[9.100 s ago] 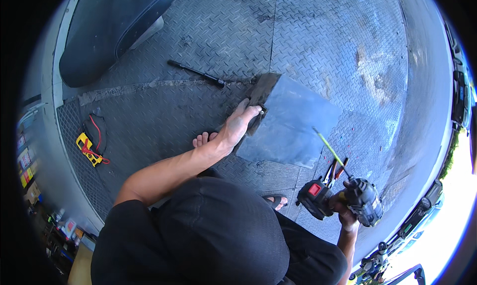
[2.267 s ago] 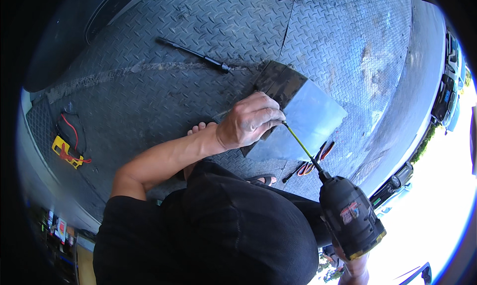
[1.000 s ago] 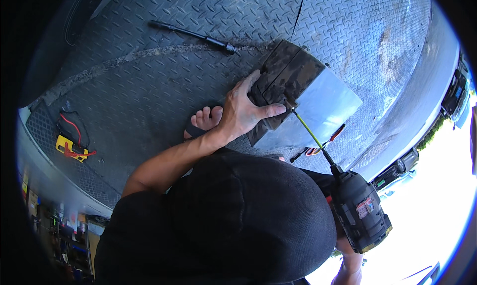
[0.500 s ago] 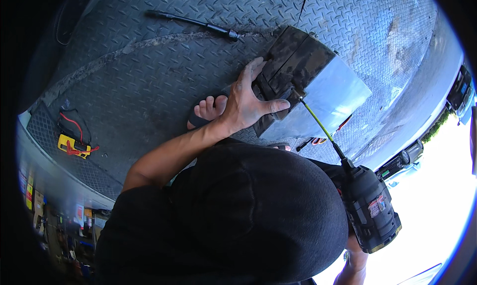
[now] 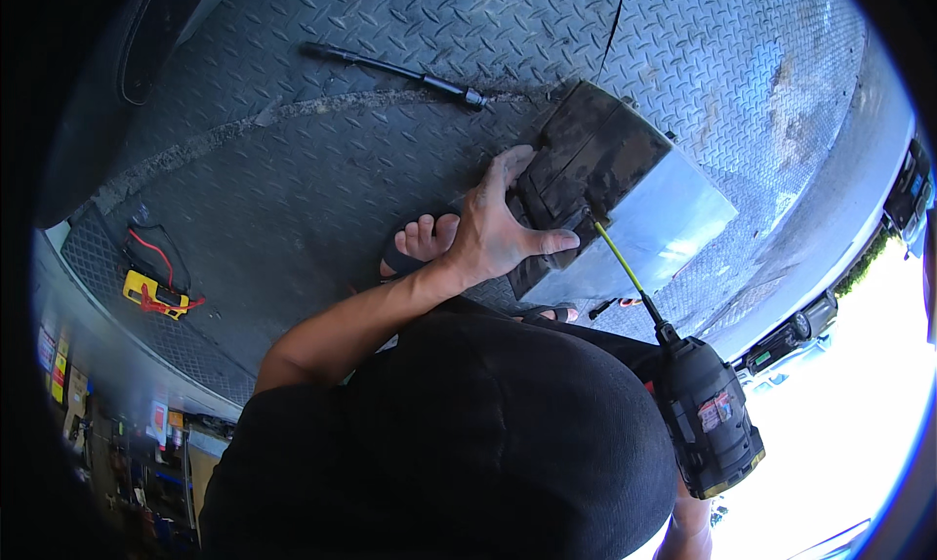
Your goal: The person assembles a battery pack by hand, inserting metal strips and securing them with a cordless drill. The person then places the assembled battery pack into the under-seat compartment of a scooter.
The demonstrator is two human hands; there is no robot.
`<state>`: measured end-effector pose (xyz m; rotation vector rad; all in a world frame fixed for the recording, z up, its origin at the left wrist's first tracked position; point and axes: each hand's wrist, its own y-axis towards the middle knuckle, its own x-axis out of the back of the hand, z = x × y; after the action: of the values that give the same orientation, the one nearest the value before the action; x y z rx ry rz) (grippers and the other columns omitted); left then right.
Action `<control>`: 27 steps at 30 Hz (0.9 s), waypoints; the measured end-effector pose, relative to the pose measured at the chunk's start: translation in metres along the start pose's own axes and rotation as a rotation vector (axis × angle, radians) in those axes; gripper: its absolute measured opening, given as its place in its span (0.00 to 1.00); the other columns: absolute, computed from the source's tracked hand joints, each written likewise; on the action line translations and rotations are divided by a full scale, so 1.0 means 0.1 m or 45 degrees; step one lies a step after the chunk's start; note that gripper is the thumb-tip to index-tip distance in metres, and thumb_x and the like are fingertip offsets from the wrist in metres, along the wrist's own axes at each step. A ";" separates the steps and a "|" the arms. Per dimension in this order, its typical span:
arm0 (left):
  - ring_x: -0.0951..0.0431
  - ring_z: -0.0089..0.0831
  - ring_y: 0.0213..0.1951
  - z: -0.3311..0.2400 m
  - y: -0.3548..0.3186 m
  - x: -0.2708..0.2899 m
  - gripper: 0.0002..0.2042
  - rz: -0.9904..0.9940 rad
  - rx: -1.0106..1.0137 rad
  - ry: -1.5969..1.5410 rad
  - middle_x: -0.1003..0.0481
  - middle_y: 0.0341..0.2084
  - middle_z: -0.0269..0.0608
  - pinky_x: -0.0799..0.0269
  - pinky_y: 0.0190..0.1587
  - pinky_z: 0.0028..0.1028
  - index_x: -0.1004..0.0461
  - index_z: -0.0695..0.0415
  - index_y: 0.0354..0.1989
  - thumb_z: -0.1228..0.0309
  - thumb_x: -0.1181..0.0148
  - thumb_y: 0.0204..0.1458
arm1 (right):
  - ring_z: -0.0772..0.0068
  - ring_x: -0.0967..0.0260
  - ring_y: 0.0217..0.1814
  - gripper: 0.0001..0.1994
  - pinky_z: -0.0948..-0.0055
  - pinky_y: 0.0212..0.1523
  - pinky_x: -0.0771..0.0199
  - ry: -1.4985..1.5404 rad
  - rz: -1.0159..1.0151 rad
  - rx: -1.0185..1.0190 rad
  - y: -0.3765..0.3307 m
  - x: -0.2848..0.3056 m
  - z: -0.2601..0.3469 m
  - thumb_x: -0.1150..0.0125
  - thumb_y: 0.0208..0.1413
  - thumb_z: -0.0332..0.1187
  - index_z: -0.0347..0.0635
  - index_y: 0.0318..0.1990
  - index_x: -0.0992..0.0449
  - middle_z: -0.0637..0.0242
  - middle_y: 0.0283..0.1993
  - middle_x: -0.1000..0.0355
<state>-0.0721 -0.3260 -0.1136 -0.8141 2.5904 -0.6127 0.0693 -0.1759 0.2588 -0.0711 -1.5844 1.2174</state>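
Observation:
A boxy unit with a dark, grimy top and a shiny silver side rests on the floor before me. My left hand grips its near left end, with the thumb along the top edge and the fingers round the far corner. In my right hand is a black cordless drill; its body and the dark cap hide most of that hand's fingers. A long yellow-green bit runs from the drill to the box's dark face near my thumb. Its tip appears to touch there.
A black bar-like tool lies on the tread-plate floor. To the left sits a yellow meter with red leads. A sandalled foot is beside my left wrist. Small tools lie near the box. Cars show beyond the right edge.
The view has shifted, so the floor and box appear lower and to the right. Relative to the box, the drill has swung slightly left. My left hand keeps its hold.

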 end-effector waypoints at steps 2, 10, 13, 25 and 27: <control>0.27 0.50 0.71 -0.02 0.03 0.03 0.65 0.041 0.008 0.173 0.30 0.69 0.63 0.32 0.74 0.43 0.44 0.71 0.78 0.42 0.12 0.41 | 0.55 0.15 0.59 0.21 0.51 0.62 0.18 0.011 0.001 0.001 0.03 -0.01 -0.04 0.24 0.58 0.26 0.48 0.60 0.14 0.61 0.56 0.14; 0.25 0.60 0.68 -0.12 0.31 0.34 0.64 0.284 0.365 -0.007 0.28 0.66 0.68 0.29 0.71 0.48 0.33 0.77 0.71 0.32 0.16 0.38 | 0.56 0.15 0.60 0.22 0.51 0.63 0.18 0.020 0.003 0.000 0.12 -0.06 -0.11 0.23 0.59 0.26 0.48 0.61 0.14 0.60 0.57 0.14; 0.24 0.59 0.67 -0.13 0.37 0.36 0.62 0.297 0.336 0.070 0.26 0.65 0.70 0.28 0.71 0.47 0.30 0.78 0.69 0.31 0.17 0.39 | 0.56 0.15 0.60 0.22 0.52 0.63 0.18 0.042 -0.007 -0.009 0.11 -0.08 -0.11 0.22 0.59 0.26 0.48 0.61 0.14 0.60 0.57 0.14; 0.26 0.58 0.69 -0.20 0.41 0.24 0.61 0.206 0.420 0.006 0.27 0.66 0.70 0.30 0.72 0.45 0.29 0.78 0.69 0.31 0.18 0.41 | 0.55 0.17 0.58 0.22 0.51 0.61 0.21 0.060 -0.038 0.104 0.08 -0.18 -0.37 0.24 0.55 0.24 0.44 0.58 0.14 0.58 0.54 0.16; 0.28 0.59 0.71 -0.25 0.41 0.27 0.62 0.248 0.446 -0.055 0.28 0.66 0.71 0.32 0.73 0.46 0.29 0.77 0.70 0.31 0.17 0.40 | 0.53 0.18 0.50 0.21 0.54 0.55 0.21 0.108 -0.106 0.201 0.16 -0.14 -0.38 0.24 0.51 0.24 0.39 0.55 0.16 0.56 0.50 0.18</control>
<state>-0.1229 -0.3044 -0.1188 -0.4517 2.3872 -0.9401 0.0955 -0.1517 0.2339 0.0438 -1.4001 1.2542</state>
